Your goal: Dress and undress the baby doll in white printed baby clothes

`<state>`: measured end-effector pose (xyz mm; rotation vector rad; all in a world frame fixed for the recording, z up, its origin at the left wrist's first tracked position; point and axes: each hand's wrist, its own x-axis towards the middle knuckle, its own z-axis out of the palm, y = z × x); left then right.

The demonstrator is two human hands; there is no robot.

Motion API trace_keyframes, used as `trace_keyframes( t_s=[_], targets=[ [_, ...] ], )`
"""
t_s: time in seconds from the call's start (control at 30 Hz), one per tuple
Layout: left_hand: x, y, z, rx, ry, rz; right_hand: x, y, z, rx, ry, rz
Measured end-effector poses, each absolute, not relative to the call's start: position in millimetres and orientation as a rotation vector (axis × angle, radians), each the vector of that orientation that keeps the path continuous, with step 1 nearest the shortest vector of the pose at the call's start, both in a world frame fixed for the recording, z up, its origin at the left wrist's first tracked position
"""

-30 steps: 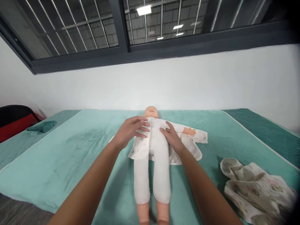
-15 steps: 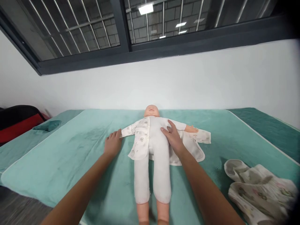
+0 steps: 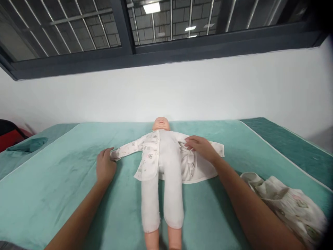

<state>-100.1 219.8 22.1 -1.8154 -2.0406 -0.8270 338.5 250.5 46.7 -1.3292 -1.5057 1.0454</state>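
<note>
At centre-left, the sleeve gripped by the left hand is best tensioned gently; the right hand's grip is unclear.

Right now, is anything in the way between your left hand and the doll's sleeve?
Nothing that I can see: the left hand is right at that sleeve, with its fingertips by the cuff. The clothes pile is over on the doll's other side, beside the right forearm.

Both forearms reach forward, left hand lower, right hand bent inward.
</note>
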Motion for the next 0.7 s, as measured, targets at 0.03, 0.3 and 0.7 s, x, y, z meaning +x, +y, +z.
trace_keyframes(
  t_s=[0.03, 0.3, 0.7],
  targets=[
    [-96, 218, 24, -1.806, -2.028, -0.895, 357, 251, 46, -1.434, -1.456, 0.9],
    [33, 236, 86, -2.082, -1.727, -1.212, 404, 251, 21, -2.027, -1.495, 0.355],
    [205, 297, 109, -2.793, -1.204, -0.022, 400, 250, 42, -1.315, -1.24, 0.741]
  ],
)
